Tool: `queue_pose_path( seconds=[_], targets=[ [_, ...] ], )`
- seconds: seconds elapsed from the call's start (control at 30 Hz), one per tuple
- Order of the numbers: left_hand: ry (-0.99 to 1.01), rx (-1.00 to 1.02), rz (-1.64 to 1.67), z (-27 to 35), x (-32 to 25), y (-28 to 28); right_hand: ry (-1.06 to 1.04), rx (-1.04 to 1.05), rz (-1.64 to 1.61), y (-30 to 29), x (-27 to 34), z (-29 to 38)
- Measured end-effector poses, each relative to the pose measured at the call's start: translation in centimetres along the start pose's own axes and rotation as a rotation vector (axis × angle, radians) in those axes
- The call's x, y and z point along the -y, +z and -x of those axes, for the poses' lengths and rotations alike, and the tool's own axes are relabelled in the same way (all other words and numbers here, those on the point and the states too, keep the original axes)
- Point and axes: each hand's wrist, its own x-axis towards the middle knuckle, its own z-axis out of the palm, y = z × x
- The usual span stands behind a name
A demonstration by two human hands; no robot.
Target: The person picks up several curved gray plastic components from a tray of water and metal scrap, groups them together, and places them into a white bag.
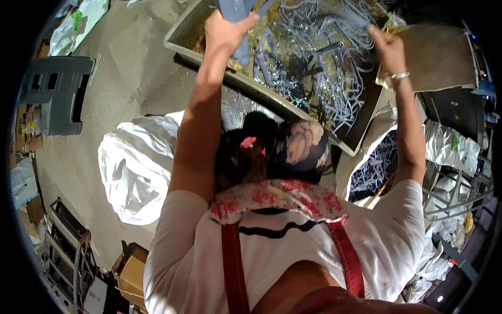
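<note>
Before me is a large shallow tub (270,92) of wet, shiny grey strips (341,86) lying in liquid. My left hand (225,33) grips a bundle of flat grey-blue pieces, apparently rubber or plastic (235,11), over the tub's left part. One narrow strip (264,8) sticks out to the right from this bundle. At the tub's right side, my right hand (388,51) is raised with its fingers closed on a motion-blurred grey piece (351,19). A bracelet (400,75) circles that wrist.
An opened sack (355,182) of dark grey scraps stands by my right arm. White sacking (135,168) lies left of my legs. Further left are a grey plastic pallet (59,92) and a metal rack (64,251). A brown board (439,59) sits beyond my right hand.
</note>
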Motion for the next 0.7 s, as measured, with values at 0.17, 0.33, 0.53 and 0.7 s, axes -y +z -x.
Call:
queue_pose_path(
  seconds=[0.17,0.33,0.53,0.7],
  targets=[
    [0.109,0.209,0.22,1.1,-1.9,0.5,-0.149,0.479,-0.268,-0.8,5.4,-3.1],
    [-0.085,0.449,0.481,1.7,-2.2,0.2,0.047,0.169,-0.432,2.9,10.9,-4.6],
    [-0.268,0.279,0.553,1.4,-2.2,-0.9,-0.729,-0.282,-0.014,6.1,12.6,-2.8],
    [-0.323,0.25,0.618,1.1,-1.9,-0.6,-0.568,0.047,0.377,11.1,11.2,0.1]
  ],
)
